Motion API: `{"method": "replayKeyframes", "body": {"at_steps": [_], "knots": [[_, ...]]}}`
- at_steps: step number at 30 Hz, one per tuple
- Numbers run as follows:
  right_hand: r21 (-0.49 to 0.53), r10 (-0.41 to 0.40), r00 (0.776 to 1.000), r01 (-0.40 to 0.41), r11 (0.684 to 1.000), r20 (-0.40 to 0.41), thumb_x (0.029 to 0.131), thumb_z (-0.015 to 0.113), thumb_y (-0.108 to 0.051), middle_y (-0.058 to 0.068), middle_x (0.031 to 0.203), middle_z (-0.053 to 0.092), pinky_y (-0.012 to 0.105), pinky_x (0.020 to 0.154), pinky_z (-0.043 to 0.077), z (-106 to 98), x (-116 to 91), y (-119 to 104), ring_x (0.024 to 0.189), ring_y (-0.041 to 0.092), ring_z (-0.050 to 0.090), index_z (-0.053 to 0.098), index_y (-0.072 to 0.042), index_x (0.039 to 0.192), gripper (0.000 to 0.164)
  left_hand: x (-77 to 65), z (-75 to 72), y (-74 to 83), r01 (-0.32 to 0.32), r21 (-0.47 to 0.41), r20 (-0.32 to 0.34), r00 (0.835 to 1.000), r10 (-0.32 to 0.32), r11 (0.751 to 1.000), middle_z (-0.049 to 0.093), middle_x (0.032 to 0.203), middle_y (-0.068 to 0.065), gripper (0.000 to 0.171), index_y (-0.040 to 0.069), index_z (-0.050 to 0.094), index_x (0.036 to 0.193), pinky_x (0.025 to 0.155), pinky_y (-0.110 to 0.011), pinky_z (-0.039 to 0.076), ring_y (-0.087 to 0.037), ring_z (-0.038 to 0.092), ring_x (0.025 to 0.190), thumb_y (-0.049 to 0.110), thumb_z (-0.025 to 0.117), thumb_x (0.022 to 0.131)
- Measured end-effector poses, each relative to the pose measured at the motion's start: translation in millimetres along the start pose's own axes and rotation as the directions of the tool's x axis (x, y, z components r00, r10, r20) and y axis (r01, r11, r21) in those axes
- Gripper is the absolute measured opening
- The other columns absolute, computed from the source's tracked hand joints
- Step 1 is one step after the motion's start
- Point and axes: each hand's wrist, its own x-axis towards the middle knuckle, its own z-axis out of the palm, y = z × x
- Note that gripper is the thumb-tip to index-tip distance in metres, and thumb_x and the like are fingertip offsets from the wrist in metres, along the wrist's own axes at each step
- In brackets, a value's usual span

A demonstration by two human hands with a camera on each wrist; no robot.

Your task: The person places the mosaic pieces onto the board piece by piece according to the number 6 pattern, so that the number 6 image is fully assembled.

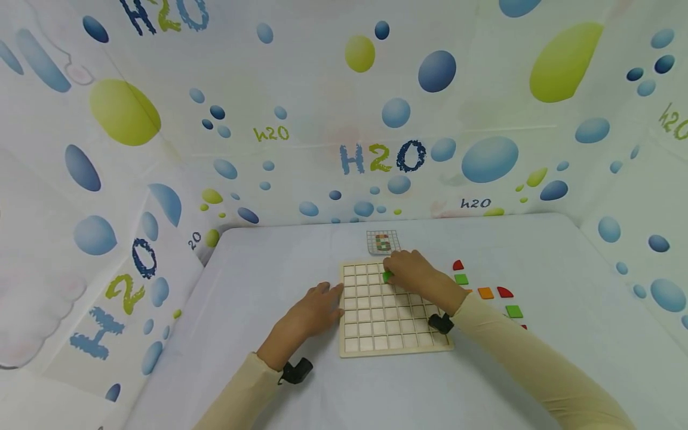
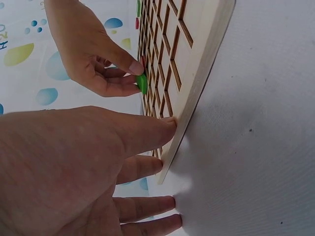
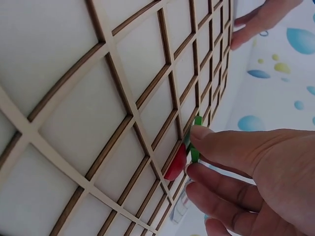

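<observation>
A pale wooden grid board (image 1: 373, 328) lies on the white table, divided into many square cells. My right hand (image 1: 414, 275) is over its far part and pinches a small green tile (image 3: 195, 155) between thumb and finger. In the right wrist view, a red piece with a rounded edge (image 3: 176, 163) sits at the grid right beside that tile. My left hand (image 1: 317, 307) rests at the board's left edge. In the left wrist view its thumb and a finger touch the rim, while the other fingers extend past it. The right hand hides several cells in the head view.
A card with a grid and a coloured pattern (image 1: 383, 242) lies behind the board. Right of the board are loose pieces: a red one (image 1: 458, 265), a green square (image 1: 461, 279), an orange square (image 1: 486, 293), a red quarter-round (image 1: 504, 292) and another green square (image 1: 514, 312).
</observation>
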Motion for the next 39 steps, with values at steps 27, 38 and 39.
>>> {"method": "replayKeyframes", "body": {"at_steps": [27, 38, 39], "knots": [[0.032, 0.0, 0.999, 0.001, 0.999, -0.039, 0.094, 0.082, -0.027, 0.004, 0.1, 0.067, 0.045, 0.078, 0.056, 4.8, 0.7, 3.3, 0.09, 0.022, 0.065, 0.075, -0.013, 0.11, 0.023, 2.3, -3.3, 1.0, -0.019, 0.012, -0.001, 1.0, 0.019, 1.0, 0.04, 0.162, -0.025, 0.06, 0.009, 0.044, 0.161, 0.116, -0.06, 0.044, -0.045, 0.04, 0.15, 0.029, 0.064, 0.107], [0.064, 0.001, 0.998, 0.003, 0.998, -0.066, 0.094, 0.082, -0.026, 0.005, 0.105, 0.068, 0.047, 0.081, 0.057, 4.1, -4.2, 7.8, 0.095, 0.025, 0.067, 0.075, -0.012, 0.114, 0.025, 2.2, -3.1, -0.7, -0.007, 0.004, 0.005, 1.0, 0.007, 1.0, 0.039, 0.163, -0.025, 0.06, 0.01, 0.044, 0.161, 0.116, -0.061, 0.043, -0.044, 0.04, 0.151, 0.03, 0.064, 0.107], [0.064, 0.002, 0.998, 0.002, 0.998, -0.068, 0.095, 0.081, -0.026, 0.006, 0.106, 0.069, 0.048, 0.082, 0.057, 3.1, -4.9, 9.5, 0.097, 0.026, 0.067, 0.075, -0.012, 0.115, 0.026, 2.2, -2.9, -1.0, -0.006, 0.006, 0.005, 1.0, 0.006, 1.0, 0.039, 0.163, -0.025, 0.06, 0.01, 0.044, 0.161, 0.116, -0.061, 0.044, -0.044, 0.04, 0.151, 0.03, 0.064, 0.107]]}}
